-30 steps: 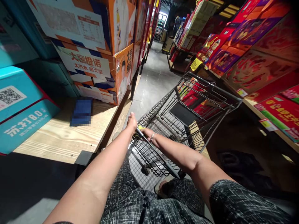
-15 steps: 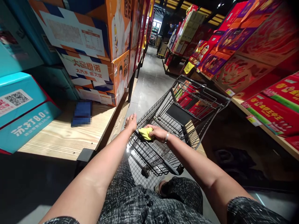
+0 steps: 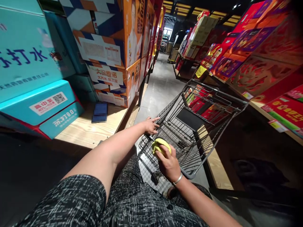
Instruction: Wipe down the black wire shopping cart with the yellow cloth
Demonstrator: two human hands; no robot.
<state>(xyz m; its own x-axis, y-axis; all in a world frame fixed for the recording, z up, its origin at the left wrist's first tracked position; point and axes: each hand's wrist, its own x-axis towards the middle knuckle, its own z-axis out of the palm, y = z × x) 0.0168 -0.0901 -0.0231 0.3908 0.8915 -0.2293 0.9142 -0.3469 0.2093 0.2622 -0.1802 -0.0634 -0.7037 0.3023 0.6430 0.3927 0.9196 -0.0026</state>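
A yellow cloth (image 3: 158,144) is bunched up in my right hand (image 3: 168,162), whose fingers are pressed around it. The hand is over the near rim of a black wire shopping cart (image 3: 189,119); whether the cloth touches the rim is unclear. My left hand (image 3: 151,126) reaches to the cart's near left corner with its fingers stretched apart and nothing in them. I cannot tell whether it rests on the wire. The cart stands at a tilt in front of me, its black panel (image 3: 189,118) facing up inside.
A wooden shelf (image 3: 87,134) on my left bears teal cartons (image 3: 56,105), orange and blue cartons (image 3: 107,75) and a dark blue flat item (image 3: 99,112). Red gift boxes (image 3: 281,108) line the shelves on the right. A grey floor aisle (image 3: 163,82) leads away between them.
My right hand has drawn nearer to me with the cloth. My left hand has spread its fingers and reached inward along the cart. The whole view has shifted, with more teal cartons showing.
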